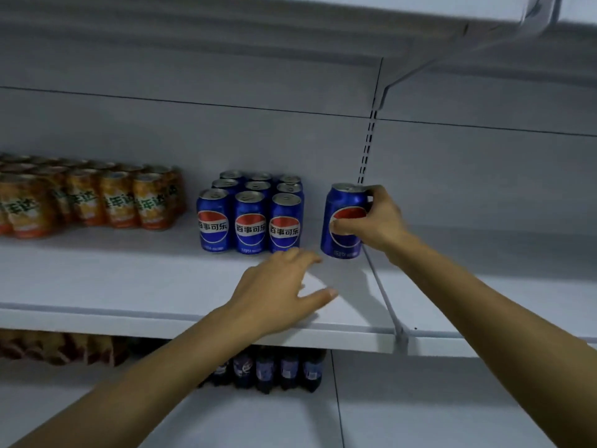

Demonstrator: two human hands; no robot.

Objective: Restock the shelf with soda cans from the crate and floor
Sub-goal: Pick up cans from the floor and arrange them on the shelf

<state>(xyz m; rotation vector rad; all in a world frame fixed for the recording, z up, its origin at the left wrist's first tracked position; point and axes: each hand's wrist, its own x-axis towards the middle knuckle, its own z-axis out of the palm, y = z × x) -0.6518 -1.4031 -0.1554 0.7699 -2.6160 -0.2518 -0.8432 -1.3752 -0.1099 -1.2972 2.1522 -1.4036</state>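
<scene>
My right hand [376,221] grips a blue soda can [344,205] upright, at or just above the white shelf [129,282], a small gap to the right of a block of several blue soda cans [250,218]. My left hand [281,286] hovers over the shelf in front of that block, fingers spread and relaxed, holding nothing. The fingertips reach near the base of the front right can of the block.
Several orange soda cans [97,198] stand in rows on the shelf's left. A shelf divider rail [384,299] runs front to back just right of the held can. Dark soda bottles [277,370] and snack packs [58,347] sit on the shelf below. Another shelf hangs overhead.
</scene>
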